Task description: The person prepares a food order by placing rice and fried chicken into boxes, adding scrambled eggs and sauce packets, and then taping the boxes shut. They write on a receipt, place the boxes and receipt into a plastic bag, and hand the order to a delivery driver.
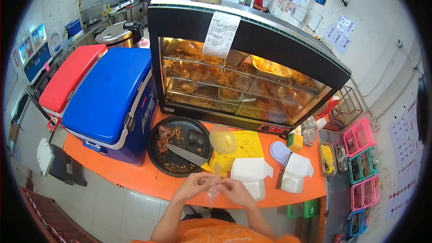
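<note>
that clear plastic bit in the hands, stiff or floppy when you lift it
Probably floppy: the clear plastic hangs crumpled between the left hand and right hand. Likely very light, since it looks thin and see-through. Its film looks slick, so it may slip from a loose grip.

1. Open lane: bare orange counter (130, 177) strip, lower left of centre, just left of the left hand (195, 184).
2. Blue cooler (108, 94) blocks left; warmer cabinet (270, 40) blocks rear.
3. Centre crowded: black tray (180, 121), knife (185, 154), white boxes (249, 168).
</note>
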Demonstrator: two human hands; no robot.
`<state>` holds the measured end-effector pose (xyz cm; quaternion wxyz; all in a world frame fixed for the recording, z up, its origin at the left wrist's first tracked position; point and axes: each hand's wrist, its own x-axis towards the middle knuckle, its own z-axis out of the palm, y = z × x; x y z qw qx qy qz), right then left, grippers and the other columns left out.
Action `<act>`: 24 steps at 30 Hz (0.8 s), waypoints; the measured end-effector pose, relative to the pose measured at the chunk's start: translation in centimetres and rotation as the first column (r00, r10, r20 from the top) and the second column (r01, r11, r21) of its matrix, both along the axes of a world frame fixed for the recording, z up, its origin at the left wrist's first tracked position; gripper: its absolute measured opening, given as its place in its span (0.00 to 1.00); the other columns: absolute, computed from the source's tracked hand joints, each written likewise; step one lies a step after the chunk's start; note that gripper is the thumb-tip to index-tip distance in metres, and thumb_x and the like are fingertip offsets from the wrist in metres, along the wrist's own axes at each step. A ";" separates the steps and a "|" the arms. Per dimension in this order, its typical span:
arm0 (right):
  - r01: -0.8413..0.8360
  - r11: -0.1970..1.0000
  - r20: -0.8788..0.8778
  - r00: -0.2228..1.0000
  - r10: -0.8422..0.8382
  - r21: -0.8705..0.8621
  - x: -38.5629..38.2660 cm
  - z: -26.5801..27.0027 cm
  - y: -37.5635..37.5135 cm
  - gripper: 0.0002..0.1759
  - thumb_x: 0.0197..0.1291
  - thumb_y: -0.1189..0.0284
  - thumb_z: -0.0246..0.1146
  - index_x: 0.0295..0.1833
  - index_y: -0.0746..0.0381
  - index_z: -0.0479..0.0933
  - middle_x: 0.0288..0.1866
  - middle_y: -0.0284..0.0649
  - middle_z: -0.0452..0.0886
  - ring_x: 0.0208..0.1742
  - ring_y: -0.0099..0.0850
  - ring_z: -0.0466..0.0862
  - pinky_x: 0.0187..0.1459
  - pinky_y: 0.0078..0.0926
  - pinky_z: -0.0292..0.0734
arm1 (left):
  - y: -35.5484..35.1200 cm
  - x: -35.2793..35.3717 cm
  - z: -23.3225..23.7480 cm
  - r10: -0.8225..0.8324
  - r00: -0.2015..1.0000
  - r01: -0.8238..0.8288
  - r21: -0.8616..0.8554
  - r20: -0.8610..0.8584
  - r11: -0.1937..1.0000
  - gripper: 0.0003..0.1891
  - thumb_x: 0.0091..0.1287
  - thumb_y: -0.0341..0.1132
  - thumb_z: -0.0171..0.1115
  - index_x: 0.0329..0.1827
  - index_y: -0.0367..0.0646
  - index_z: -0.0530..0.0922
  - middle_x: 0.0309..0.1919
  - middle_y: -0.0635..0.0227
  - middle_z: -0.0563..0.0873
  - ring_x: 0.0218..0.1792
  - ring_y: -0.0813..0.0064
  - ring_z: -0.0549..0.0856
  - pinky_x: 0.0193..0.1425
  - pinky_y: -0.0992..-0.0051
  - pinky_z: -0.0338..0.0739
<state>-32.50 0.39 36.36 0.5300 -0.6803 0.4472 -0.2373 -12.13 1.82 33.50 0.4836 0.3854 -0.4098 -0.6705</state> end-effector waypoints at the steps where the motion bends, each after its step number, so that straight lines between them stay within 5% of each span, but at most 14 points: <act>1: 0.003 1.000 0.002 1.000 -0.003 0.000 0.5 -0.4 0.1 0.11 0.65 0.71 0.65 0.46 0.69 0.81 0.36 0.36 0.83 0.36 0.19 0.79 0.40 0.20 0.76 | 0.2 -0.4 0.2 -0.055 0.998 0.055 -0.027 -0.013 0.998 0.14 0.63 0.29 0.69 0.50 0.34 0.81 0.30 0.69 0.87 0.27 0.88 0.81 0.29 0.84 0.75; 3: -0.173 0.976 0.093 0.983 0.162 0.132 1.0 -1.8 0.0 0.12 0.67 0.68 0.64 0.45 0.67 0.80 0.38 0.33 0.83 0.37 0.18 0.78 0.40 0.18 0.74 | 0.4 -0.7 0.2 -0.060 0.997 0.059 0.022 0.041 0.998 0.13 0.63 0.30 0.70 0.49 0.34 0.81 0.29 0.71 0.86 0.25 0.88 0.80 0.27 0.84 0.74; 6: -0.194 0.951 0.281 0.952 0.124 0.239 0.9 -2.2 -0.2 0.11 0.66 0.71 0.64 0.48 0.67 0.81 0.38 0.34 0.83 0.38 0.18 0.78 0.41 0.20 0.77 | 0.6 -1.2 -0.5 -0.017 0.999 0.016 0.046 0.036 0.999 0.12 0.63 0.31 0.70 0.46 0.35 0.81 0.27 0.73 0.85 0.24 0.89 0.79 0.25 0.86 0.73; 13: -0.117 0.974 0.083 0.991 0.102 0.194 -0.4 2.1 -0.8 0.10 0.66 0.71 0.65 0.39 0.68 0.80 0.28 0.28 0.79 0.30 0.14 0.73 0.31 0.17 0.70 | 0.9 0.4 1.9 0.017 1.000 -0.020 0.111 0.023 0.994 0.14 0.63 0.33 0.71 0.47 0.35 0.82 0.19 0.79 0.78 0.16 0.90 0.70 0.18 0.84 0.63; 19: 0.117 0.991 0.101 0.989 -0.111 -0.060 -1.9 0.3 -1.4 0.10 0.64 0.70 0.66 0.34 0.68 0.80 0.18 0.28 0.74 0.20 0.19 0.71 0.22 0.24 0.66 | 0.8 1.9 1.9 0.035 0.919 -0.052 0.034 0.393 0.998 0.09 0.63 0.35 0.71 0.34 0.37 0.85 0.13 0.79 0.75 0.15 0.90 0.70 0.18 0.83 0.61; 21: 0.074 0.968 -0.239 0.962 -0.132 -0.238 -1.7 2.0 -1.2 0.09 0.63 0.70 0.65 0.37 0.67 0.79 0.28 0.40 0.81 0.27 0.29 0.77 0.29 0.28 0.70 | 0.7 1.7 1.8 0.074 0.860 -0.060 -0.044 0.506 0.997 0.11 0.62 0.37 0.70 0.36 0.35 0.85 0.14 0.73 0.78 0.16 0.85 0.75 0.20 0.78 0.66; 22: 0.079 0.968 -0.237 0.962 -0.136 -0.237 -1.4 2.4 -0.9 0.09 0.63 0.70 0.65 0.37 0.67 0.79 0.28 0.40 0.81 0.27 0.29 0.77 0.29 0.28 0.70 | 0.7 1.6 1.9 0.124 0.785 -0.060 -0.125 0.606 0.990 0.14 0.62 0.39 0.70 0.38 0.34 0.84 0.15 0.66 0.81 0.16 0.79 0.79 0.23 0.74 0.71; 24: 0.095 0.681 -0.242 0.892 -0.382 -0.726 -0.2 3.0 -0.5 0.11 0.64 0.69 0.65 0.43 0.66 0.74 0.43 0.47 0.80 0.43 0.29 0.79 0.45 0.29 0.74 | 0.6 0.2 2.5 0.214 0.738 -0.123 -0.183 0.640 0.975 0.13 0.62 0.38 0.69 0.36 0.34 0.82 0.17 0.62 0.82 0.18 0.73 0.82 0.24 0.71 0.73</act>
